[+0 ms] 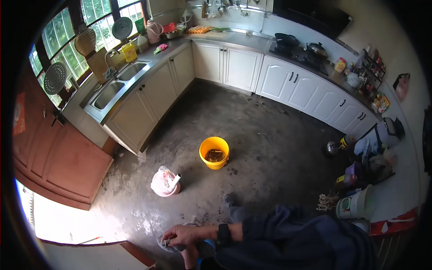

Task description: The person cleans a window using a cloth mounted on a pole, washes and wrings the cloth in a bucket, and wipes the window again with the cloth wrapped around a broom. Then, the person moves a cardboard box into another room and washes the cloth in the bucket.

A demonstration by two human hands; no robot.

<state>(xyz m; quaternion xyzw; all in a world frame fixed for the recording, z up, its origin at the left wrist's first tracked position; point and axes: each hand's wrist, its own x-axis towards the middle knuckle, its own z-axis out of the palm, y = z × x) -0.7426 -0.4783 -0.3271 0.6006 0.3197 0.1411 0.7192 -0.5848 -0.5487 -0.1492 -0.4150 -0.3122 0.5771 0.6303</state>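
At the bottom of the head view, my right hand (181, 235), with a black band on its wrist, has its fingers closed on a grey, crumpled cloth (165, 245). My left hand (189, 257) comes up from below and meets it close to the cloth. The left fingers are mostly hidden behind the right hand. A small blue thing (208, 244) shows beneath my right wrist, too covered to name. Dark sleeves cover my upper arms, and a shoe (229, 200) stands on the floor beyond them.
On the dark floor stand a yellow bucket (207, 146) with brown scraps inside and a pink bin (158, 186) with a bag and white roll. Sink (108, 95), stove (299, 56) and white cabinets (292, 81) line the walls. Tubs and a white bucket (353, 206) sit right; a brown door (58, 157) left.
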